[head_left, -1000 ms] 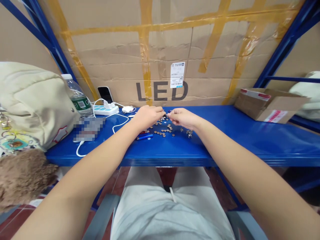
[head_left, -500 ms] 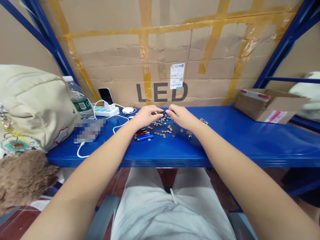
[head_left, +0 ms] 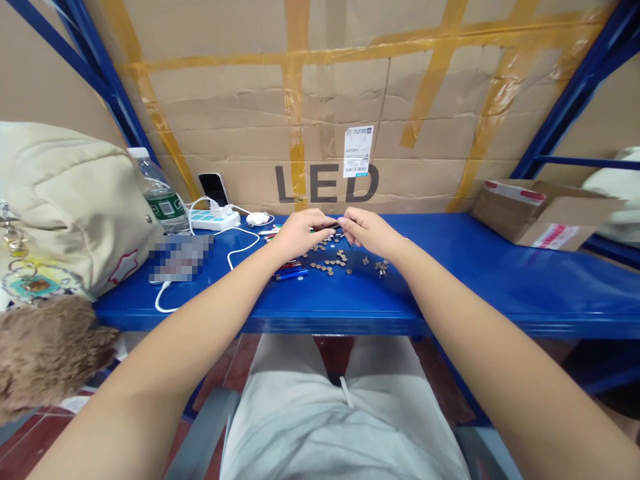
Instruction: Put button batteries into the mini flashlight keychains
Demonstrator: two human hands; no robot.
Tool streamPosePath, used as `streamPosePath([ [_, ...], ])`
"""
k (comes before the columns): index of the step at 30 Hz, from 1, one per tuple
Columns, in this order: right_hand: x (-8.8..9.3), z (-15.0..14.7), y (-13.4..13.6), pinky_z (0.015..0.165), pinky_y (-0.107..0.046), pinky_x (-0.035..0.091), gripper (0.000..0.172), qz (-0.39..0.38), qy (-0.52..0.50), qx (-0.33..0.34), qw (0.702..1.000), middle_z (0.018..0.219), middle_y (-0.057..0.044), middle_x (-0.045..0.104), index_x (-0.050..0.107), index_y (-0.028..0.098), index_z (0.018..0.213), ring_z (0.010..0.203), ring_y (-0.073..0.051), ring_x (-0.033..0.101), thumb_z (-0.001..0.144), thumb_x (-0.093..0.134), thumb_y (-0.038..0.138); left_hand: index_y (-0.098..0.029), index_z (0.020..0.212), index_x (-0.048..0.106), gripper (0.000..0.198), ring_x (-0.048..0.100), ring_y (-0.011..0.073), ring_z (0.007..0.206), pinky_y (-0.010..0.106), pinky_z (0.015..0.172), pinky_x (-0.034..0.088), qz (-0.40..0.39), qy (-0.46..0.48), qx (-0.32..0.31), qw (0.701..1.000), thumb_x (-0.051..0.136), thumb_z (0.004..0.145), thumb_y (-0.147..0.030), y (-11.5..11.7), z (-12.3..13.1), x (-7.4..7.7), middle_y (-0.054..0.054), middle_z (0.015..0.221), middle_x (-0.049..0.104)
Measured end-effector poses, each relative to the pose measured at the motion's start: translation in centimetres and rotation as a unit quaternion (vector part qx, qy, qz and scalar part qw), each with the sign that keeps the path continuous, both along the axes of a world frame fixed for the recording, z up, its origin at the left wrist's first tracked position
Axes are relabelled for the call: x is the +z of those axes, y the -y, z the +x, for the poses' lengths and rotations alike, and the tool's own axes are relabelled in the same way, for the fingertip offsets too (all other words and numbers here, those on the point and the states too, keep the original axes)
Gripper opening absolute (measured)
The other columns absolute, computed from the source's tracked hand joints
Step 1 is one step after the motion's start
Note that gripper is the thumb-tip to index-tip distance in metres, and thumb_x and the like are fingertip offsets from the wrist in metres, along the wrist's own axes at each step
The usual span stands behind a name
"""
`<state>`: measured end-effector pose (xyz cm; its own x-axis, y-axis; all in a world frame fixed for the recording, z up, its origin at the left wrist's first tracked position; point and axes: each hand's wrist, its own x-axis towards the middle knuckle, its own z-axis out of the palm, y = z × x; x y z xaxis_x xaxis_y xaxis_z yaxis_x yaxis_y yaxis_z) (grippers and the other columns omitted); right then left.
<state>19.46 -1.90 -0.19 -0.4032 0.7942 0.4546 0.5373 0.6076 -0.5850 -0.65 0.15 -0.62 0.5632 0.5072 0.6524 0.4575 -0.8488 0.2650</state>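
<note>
The left hand point(head_left: 306, 230) and right hand point(head_left: 367, 232) meet, fingers pinching a small dark piece point(head_left: 333, 225) near the back edge of the table point(head_left: 460, 280), apparently mid-work, while loose discs point(head_left: 331, 263) and metal parts point(head_left: 382, 268) toward the front edge look unused.

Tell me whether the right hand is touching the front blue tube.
Apart. The head view shows brownish discs and blue tabletop between the right hand and the front blue tube, which lies farther left and nearer the front.

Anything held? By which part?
Left hand pinches a small dark piece, right hand at its right end; exact part gripped too small to tell.
</note>
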Motion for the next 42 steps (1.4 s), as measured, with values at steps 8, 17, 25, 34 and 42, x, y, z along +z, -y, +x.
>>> streamPosePath([
  [8, -0.5, -0.4, -0.3, 0.047, -0.021, 0.033, 0.033, -0.178, -0.16, 0.03, 0.97, 0.056, 0.005, 0.049, 0.043, 0.02, 0.071, 0.044, -0.007, 0.04, 0.101, 0.041, 0.035, -0.023, 0.106, 0.071, 0.022, 0.063, 0.0172, 0.086, 0.03, 0.071, 0.04, 0.168, -0.081, 0.116, 0.976, 0.053, 0.095, -0.027, 0.8, 0.6, -0.6, 0.005, 0.094, 0.069],
  [17, -0.8, -0.5, -0.9, 0.044, -0.02, 0.028, 0.033, -0.302, -0.243, 0.053, 0.92, 0.057, 0.005, 0.045, 0.043, 0.02, 0.073, 0.043, -0.006, 0.033, 0.1, 0.041, 0.04, -0.024, 0.114, 0.069, 0.03, 0.063, 0.0177, 0.083, 0.034, 0.073, 0.035, 0.233, -0.152, 0.148, 0.949, 0.043, 0.099, -0.028, 1.3, 0.7, 0.0, 0.006, 0.094, 0.072],
  [25, 0.4, 0.2, 0.1, 0.062, -0.026, 0.036, 0.035, 0.016, 0.043, -0.064, 0.997, 0.064, -0.001, 0.057, 0.048, 0.02, 0.07, 0.062, -0.014, 0.051, 0.099, 0.039, 0.038, -0.021, 0.106, 0.073, 0.023, 0.062, 0.0151, 0.078, 0.028, 0.074, 0.048, 0.002, -0.011, 0.046, 0.999, 0.06, 0.088, -0.028, -0.4, 0.3, 0.0, 0.004, 0.086, 0.069],
  [34, 0.9, 0.3, 0.9, 0.061, -0.026, 0.028, 0.033, 0.09, 0.224, -0.084, 0.967, 0.078, -0.005, 0.064, 0.057, 0.018, 0.08, 0.069, -0.016, 0.052, 0.1, 0.038, 0.036, -0.022, 0.105, 0.075, 0.024, 0.065, 0.017, 0.088, 0.033, 0.086, 0.051, -0.07, -0.004, 0.012, 0.997, 0.064, 0.085, -0.03, -0.4, -0.6, 0.0, 0.004, 0.095, 0.072],
  [42, 1.1, 0.4, 1.1, 0.062, -0.026, 0.027, 0.033, 0.093, 0.244, -0.07, 0.963, 0.079, -0.006, 0.065, 0.059, 0.018, 0.08, 0.072, -0.017, 0.053, 0.1, 0.039, 0.035, -0.023, 0.103, 0.075, 0.024, 0.065, 0.0174, 0.087, 0.034, 0.085, 0.052, -0.059, -0.018, -0.003, 0.998, 0.064, 0.085, -0.033, -0.3, -0.6, 0.1, 0.004, 0.093, 0.073],
])
